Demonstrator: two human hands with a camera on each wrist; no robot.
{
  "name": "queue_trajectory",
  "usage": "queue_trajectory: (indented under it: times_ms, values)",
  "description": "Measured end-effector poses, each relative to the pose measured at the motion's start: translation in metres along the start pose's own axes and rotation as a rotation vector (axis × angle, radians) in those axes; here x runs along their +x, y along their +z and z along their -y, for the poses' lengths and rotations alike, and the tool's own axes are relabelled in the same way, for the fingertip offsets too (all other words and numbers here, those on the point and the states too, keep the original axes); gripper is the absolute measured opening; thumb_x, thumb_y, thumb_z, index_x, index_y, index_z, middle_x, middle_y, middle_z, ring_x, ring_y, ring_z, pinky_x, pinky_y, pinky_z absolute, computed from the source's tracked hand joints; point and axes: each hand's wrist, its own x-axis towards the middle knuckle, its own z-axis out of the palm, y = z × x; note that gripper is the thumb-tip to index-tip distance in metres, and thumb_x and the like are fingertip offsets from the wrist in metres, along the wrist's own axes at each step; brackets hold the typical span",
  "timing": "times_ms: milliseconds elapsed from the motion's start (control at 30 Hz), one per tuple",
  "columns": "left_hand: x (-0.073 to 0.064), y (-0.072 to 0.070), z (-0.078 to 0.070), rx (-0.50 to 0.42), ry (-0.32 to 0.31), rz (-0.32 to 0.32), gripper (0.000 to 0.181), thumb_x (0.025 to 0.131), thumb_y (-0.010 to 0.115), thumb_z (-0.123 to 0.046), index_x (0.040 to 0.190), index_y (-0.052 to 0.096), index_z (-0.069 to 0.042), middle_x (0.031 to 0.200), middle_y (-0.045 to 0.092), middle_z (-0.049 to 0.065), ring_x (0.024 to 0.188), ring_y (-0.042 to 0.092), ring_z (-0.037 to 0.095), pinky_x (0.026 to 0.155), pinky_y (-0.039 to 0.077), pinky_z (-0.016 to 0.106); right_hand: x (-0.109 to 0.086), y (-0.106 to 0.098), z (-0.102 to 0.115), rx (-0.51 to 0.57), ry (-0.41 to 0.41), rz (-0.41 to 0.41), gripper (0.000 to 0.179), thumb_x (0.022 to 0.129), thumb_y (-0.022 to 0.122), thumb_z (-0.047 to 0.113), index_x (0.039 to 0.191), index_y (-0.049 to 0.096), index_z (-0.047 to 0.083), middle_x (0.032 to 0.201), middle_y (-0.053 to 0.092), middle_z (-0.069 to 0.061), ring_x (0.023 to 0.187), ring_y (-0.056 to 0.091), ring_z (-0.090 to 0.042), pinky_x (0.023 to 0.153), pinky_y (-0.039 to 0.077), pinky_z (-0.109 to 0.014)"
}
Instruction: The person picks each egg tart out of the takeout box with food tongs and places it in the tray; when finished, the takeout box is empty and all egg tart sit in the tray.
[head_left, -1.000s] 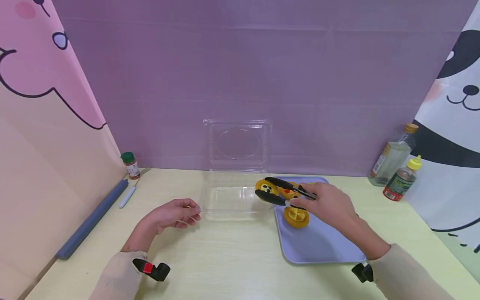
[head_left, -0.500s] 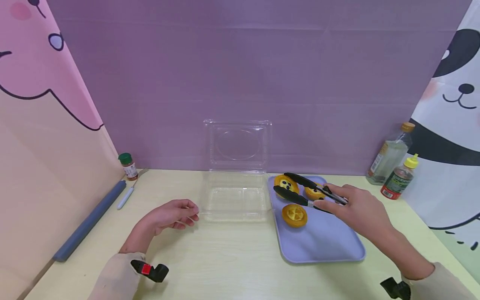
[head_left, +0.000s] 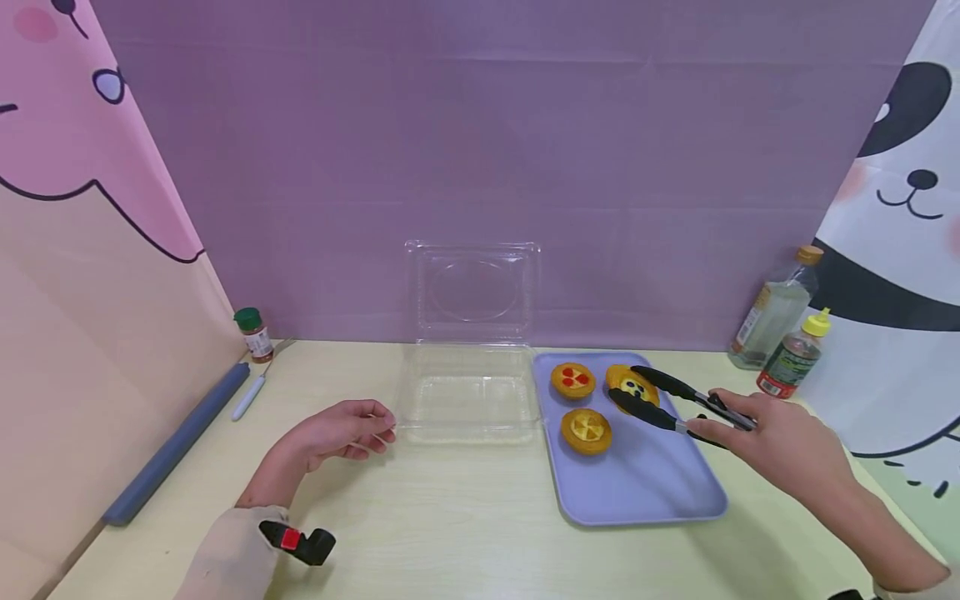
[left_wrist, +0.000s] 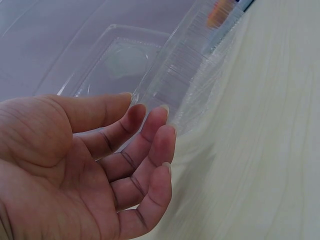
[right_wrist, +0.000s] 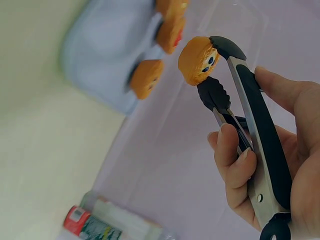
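Note:
My right hand (head_left: 783,442) grips black-tipped tongs (right_wrist: 265,135), which clasp a tart with dark blue berries (right_wrist: 197,60) above the right part of the lavender tray (head_left: 637,492). On the tray are a tart with red pieces (head_left: 573,382) and a tart with yellow wedges (head_left: 587,432). A further tart (right_wrist: 146,77) also lies there, mostly hidden in the head view behind the held one. My left hand (head_left: 341,429) pinches the near left rim of an open clear plastic container (head_left: 472,400) between thumb and index finger; its other fingers are loosely curled.
A clear bottle (head_left: 776,312) and a yellow-capped bottle (head_left: 795,354) stand at the back right. At the left are a green-capped jar (head_left: 255,335), a slim light-handled tool (head_left: 249,398) and a long blue-grey roll (head_left: 176,446). A purple backdrop (head_left: 480,150) rises behind.
My right hand has carried the tongs and the berry tart rightward, from beside the container's right edge to over the tray's right part. The left hand has stayed at the container rim.

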Motion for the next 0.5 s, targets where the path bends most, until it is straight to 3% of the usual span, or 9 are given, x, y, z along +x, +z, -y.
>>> queue_trajectory:
  times_ms: [133, 367, 500]
  values:
    - [0.000, 0.000, 0.001, 0.005, 0.002, 0.000, 0.036, 0.102, 0.057, -0.030, 0.119, 0.056, 0.001, 0.107, 0.068, 0.009, 0.093, 0.066, 0.021, 0.080, 0.053, 0.032, -0.002, 0.007, -0.014, -0.021, 0.013, 0.022, 0.074, 0.084, 0.062, 0.073, 0.132, 0.066, 0.017, 0.095, 0.073, -0.009, 0.077, 0.064, -0.024, 0.050, 0.038, -0.035]
    - [0.000, 0.000, 0.002, 0.001, 0.003, 0.004, 0.036, 0.102, 0.057, -0.030, 0.119, 0.056, 0.001, 0.107, 0.067, 0.009, 0.093, 0.065, 0.020, 0.080, 0.052, 0.033, -0.001, 0.017, -0.026, -0.032, 0.061, 0.113, 0.089, 0.081, 0.060, 0.078, 0.138, 0.060, 0.009, 0.120, 0.069, -0.023, 0.082, 0.065, -0.025, 0.051, 0.037, -0.034]
    - [0.000, 0.000, 0.001, -0.001, 0.008, 0.004, 0.036, 0.102, 0.057, -0.030, 0.118, 0.056, 0.002, 0.106, 0.067, 0.008, 0.094, 0.065, 0.021, 0.080, 0.052, 0.033, 0.000, 0.021, -0.026, -0.037, 0.063, 0.133, 0.091, 0.079, 0.061, 0.079, 0.138, 0.060, 0.010, 0.115, 0.071, -0.021, 0.080, 0.064, -0.025, 0.051, 0.037, -0.034]
